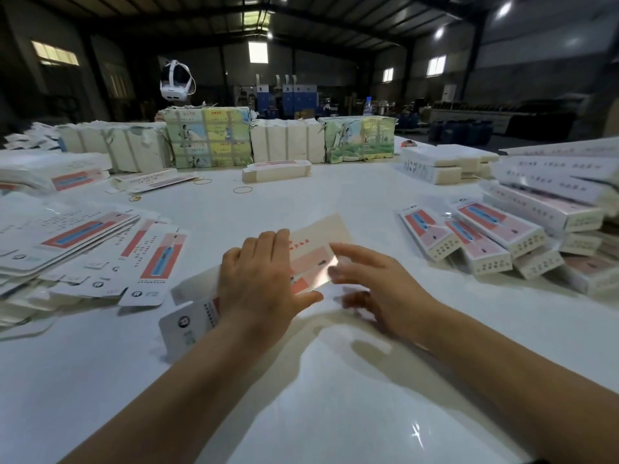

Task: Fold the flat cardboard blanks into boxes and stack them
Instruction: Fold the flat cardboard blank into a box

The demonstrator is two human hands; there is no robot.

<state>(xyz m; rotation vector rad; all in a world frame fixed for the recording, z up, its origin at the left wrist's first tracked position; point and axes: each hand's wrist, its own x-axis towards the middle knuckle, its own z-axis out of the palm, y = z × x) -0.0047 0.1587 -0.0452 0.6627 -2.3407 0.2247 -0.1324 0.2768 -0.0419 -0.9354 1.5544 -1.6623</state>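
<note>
— Warehouse gloom behind, glossy white table [335, 413] before us. Where's our blank?

— Mid-table: thin printed cardboard blank [315, 259], half raised. Our left hand [259, 283] presses it, fingers straight; right hand [378, 289] hovers loose, blurred.

— We should crease along the scores, then add to the folded boxes [482, 241] toward the right edge.

left hand [259, 279] flat on blank [315, 252] | right hand [375, 286] blurred beside it | flat blanks [77, 242] left | boxes [495, 239] right
</note>
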